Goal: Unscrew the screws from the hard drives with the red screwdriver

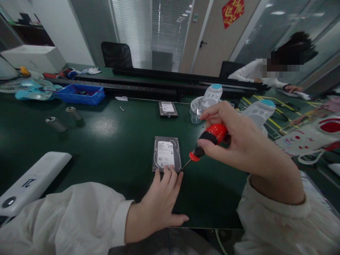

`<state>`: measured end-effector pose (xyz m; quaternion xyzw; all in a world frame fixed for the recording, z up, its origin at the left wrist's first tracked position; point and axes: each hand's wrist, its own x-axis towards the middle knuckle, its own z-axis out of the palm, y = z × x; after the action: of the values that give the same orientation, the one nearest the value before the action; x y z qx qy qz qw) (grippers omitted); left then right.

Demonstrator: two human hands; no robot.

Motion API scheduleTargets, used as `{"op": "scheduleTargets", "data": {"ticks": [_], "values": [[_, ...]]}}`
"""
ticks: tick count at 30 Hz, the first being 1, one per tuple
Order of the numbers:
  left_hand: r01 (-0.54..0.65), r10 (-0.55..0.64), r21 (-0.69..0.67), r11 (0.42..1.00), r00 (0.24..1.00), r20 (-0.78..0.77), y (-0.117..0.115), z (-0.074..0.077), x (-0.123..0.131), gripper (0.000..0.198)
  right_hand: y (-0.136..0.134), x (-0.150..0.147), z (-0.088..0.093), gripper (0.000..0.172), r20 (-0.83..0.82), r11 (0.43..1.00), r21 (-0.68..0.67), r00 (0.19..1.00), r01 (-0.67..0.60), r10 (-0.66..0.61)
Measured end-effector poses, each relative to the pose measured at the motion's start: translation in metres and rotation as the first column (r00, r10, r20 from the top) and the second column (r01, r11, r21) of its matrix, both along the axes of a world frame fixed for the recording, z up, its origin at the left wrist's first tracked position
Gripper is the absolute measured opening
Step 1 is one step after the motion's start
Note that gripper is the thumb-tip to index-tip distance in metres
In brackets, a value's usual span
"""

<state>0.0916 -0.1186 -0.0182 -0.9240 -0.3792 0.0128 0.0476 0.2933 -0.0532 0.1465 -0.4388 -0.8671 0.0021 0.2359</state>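
A hard drive [166, 153] with a white label lies flat on the dark green table [111, 141] in front of me. My left hand [159, 202] rests on the table with its fingers stretched out, fingertips pressing on the drive's near edge. My right hand [233, 138] is closed around a red and black screwdriver [209, 140], whose tip points down at the drive's near right corner.
A second hard drive [168, 108] lies farther back. Small white fans [212, 97] stand to the right. A blue bin [81, 94], two metal cylinders [55, 124] and a white device [32, 180] lie at the left. Another person [265, 76] sits at the far right.
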Motion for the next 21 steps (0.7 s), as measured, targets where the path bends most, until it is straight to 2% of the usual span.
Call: {"op": "scheduleTargets", "data": {"ticks": [3,6,8,10,12,15,18,19,21], "values": [[0.004,-0.004,0.005,1.0,1.0,0.003,0.0001,0.0006,-0.0005,0.114,-0.0012,0.0031,0.0034,0.033,-0.039,0.997,-0.002,0.996,-0.076,0.076],[0.016,-0.016,-0.004,1.0,1.0,-0.005,0.0002,0.0011,-0.001,0.113,-0.0022,0.0022,0.0044,0.023,0.037,0.994,0.014,0.993,-0.108,0.108],[0.023,-0.023,-0.007,1.0,1.0,-0.006,0.0002,0.0008,-0.0011,0.113,-0.0025,-0.0004,0.0028,0.024,0.095,0.997,0.025,0.993,-0.067,0.065],[0.022,-0.022,0.0,1.0,1.0,0.002,-0.0001,0.0001,-0.0013,0.113,-0.0024,-0.0028,0.0004,0.035,0.136,0.998,0.063,0.99,0.027,-0.035],[0.017,-0.018,0.013,1.0,1.0,0.011,-0.0003,-0.0004,-0.0015,0.114,-0.0022,-0.0036,-0.0011,0.035,0.145,0.992,0.096,0.985,0.085,-0.099],[0.018,-0.018,0.008,1.0,1.0,0.012,-0.0002,0.0005,-0.0017,0.111,-0.0025,-0.0016,0.0,0.031,0.09,0.999,0.048,0.996,0.008,-0.012],[0.023,-0.023,-0.014,1.0,1.0,-0.002,0.0003,0.0026,-0.0017,0.108,-0.0032,-0.0002,0.0027,0.039,0.019,0.991,-0.025,0.991,-0.131,0.132],[0.023,-0.023,-0.017,1.0,1.0,-0.005,0.0005,0.0031,-0.0016,0.108,-0.0033,-0.0007,0.003,0.039,0.019,0.99,-0.035,0.99,-0.139,0.14],[0.024,-0.024,-0.021,0.999,1.0,-0.009,0.0006,0.0034,-0.0014,0.109,-0.003,-0.0026,0.0023,0.037,0.06,0.997,-0.026,0.995,-0.075,0.076]]}}
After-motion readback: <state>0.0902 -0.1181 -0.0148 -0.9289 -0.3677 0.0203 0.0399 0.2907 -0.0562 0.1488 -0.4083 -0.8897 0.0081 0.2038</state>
